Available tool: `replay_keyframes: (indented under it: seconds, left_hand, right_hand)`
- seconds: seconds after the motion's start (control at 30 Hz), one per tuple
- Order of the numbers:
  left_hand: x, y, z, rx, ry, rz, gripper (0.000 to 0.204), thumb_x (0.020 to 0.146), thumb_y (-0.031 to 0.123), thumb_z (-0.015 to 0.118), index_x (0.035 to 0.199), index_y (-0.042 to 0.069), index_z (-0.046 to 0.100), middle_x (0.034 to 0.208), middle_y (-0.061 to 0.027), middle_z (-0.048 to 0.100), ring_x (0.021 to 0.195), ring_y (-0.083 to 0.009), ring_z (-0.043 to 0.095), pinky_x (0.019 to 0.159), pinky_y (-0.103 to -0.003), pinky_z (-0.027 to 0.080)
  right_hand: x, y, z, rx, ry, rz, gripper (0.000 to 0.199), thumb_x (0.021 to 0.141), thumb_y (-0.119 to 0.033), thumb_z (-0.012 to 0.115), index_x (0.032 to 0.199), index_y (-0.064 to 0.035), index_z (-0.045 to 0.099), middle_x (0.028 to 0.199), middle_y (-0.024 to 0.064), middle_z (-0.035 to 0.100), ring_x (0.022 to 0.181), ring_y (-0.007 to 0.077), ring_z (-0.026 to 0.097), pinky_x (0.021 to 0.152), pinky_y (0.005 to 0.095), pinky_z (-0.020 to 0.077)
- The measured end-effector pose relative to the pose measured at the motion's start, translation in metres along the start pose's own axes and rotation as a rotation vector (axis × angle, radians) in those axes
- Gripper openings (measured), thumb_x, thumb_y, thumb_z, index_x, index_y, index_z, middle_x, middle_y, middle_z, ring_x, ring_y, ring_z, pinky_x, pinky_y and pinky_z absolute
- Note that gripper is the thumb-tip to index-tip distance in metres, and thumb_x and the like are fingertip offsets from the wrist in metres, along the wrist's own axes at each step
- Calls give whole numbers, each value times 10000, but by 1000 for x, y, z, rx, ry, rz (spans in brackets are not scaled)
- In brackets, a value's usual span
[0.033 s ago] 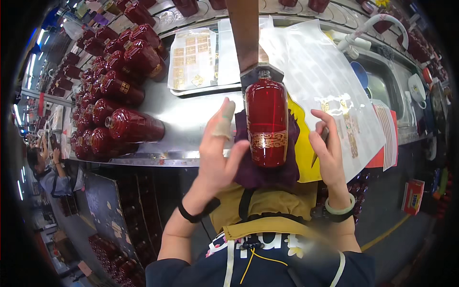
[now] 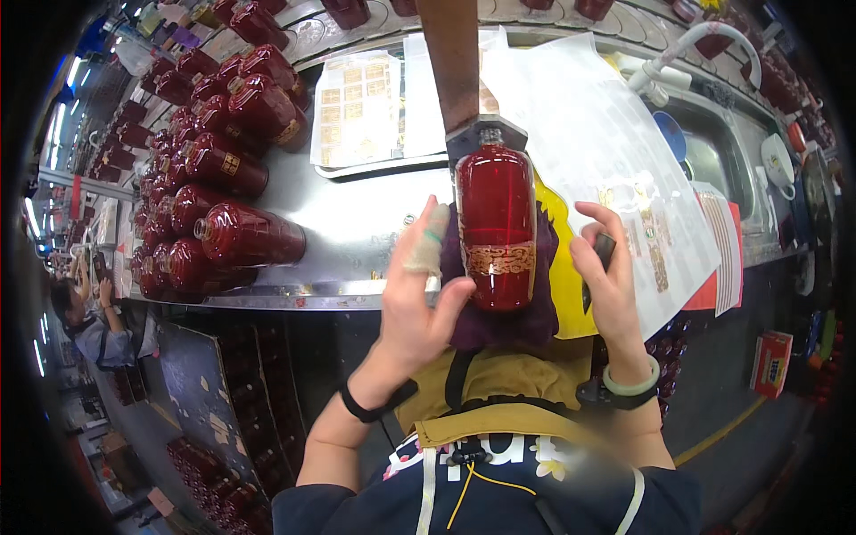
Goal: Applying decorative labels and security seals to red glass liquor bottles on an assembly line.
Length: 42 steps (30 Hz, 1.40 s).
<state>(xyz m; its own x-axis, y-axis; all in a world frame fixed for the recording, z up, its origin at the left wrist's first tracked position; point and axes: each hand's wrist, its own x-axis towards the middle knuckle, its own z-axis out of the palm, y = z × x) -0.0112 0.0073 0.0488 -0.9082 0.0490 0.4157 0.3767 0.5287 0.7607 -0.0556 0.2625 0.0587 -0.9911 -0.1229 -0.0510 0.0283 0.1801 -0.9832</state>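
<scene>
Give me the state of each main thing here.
Red bottle: uncapped, gold band on lower part
Purple cloth: under the bottle
Left hand: open, beside the bottle
Right hand: curled around dark tool
Tray: holding gold-patterned sheets
Yellow sheet: partly covered
White sheet: spread out
Bottles at left: clustered, nearest uncapped

1. From here I see large white letters [image 2: 513,441] on the dark shirt [image 2: 343,510], partly hidden by the tan apron [image 2: 513,421].
2. A red box [image 2: 770,364] at right bears print too small to read.
3. The red bottle [image 2: 495,201] wears a gold-patterned label [image 2: 501,259], unreadable to me.
</scene>
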Motion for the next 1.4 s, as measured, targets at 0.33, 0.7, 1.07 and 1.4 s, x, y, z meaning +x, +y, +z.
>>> replay_keyframes:
  seconds: [0.33,0.7,1.07,1.4]
  left_hand:
    - [-27,14,49,200,39,92,910,716,207,947,1442,-134,517,1568,-333,429,1426,-504,460,1138,-531,458]
    - [-27,20,47,385,-35,123,931,724,334,942,1461,-61,534,1576,-333,387,1402,-517,465,1136,-550,431]
    - [-15,49,67,717,-105,23,797,728,342,916,1463,231,629,1568,-352,277,1398,-520,383,1128,-544,411]
    - [-26,21,54,438,5,115,927,679,175,961,1460,-70,525,1569,-301,410,1400,-486,478,1131,-541,435]
  right_hand:
    - [3,18,36,269,-121,147,660,944,-167,805,1493,30,498,902,-66,482,782,18,440,707,180,386]
    - [3,22,32,423,-148,170,583,1057,-308,669,1507,15,487,995,-36,510,844,30,459,765,203,408]
    - [10,26,13,343,165,12,327,1071,-98,568,1368,38,540,1226,73,625,1108,105,589,975,267,484]
    - [-4,22,36,79,157,-61,224,1017,-48,643,1228,25,629,957,66,667,837,88,602,750,257,496]
